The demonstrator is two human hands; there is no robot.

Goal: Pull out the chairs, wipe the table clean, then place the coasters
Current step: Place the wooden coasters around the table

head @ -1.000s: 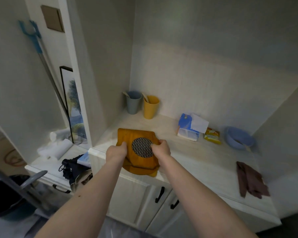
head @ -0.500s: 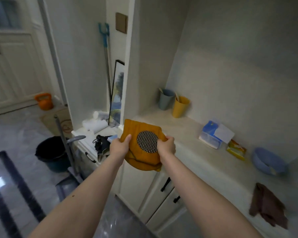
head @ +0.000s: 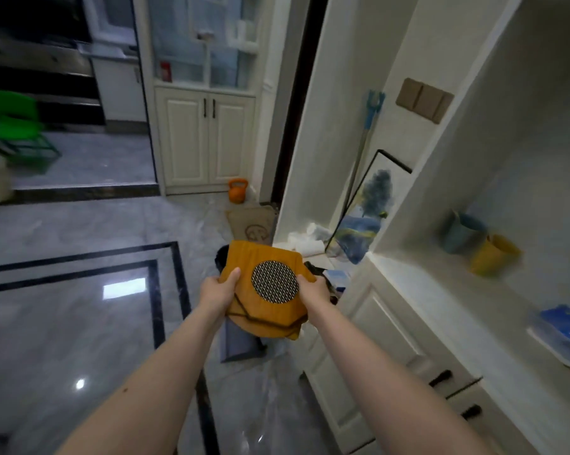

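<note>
I carry a folded mustard-yellow cloth [head: 254, 264] in front of me, out over the floor. On top of it lies a round coaster [head: 274, 281] with a black-and-white woven pattern. My left hand [head: 219, 289] grips the cloth's left edge, thumb on top. My right hand [head: 315, 290] grips the right edge beside the coaster. No table or chairs are in view.
A white cabinet counter [head: 441, 307] runs along the right with a blue cup [head: 459, 233], a yellow cup [head: 492, 254] and a blue tissue pack [head: 562, 333]. A dark bucket [head: 223, 256] and dustpan stand below my hands. An orange kettlebell [head: 237, 190] sits by a doorway. Glossy marble floor spreads left.
My view has swung left, away from the counter toward the open floor and doorway. Both hands still hold the cloth and coaster, now clear of the counter.
</note>
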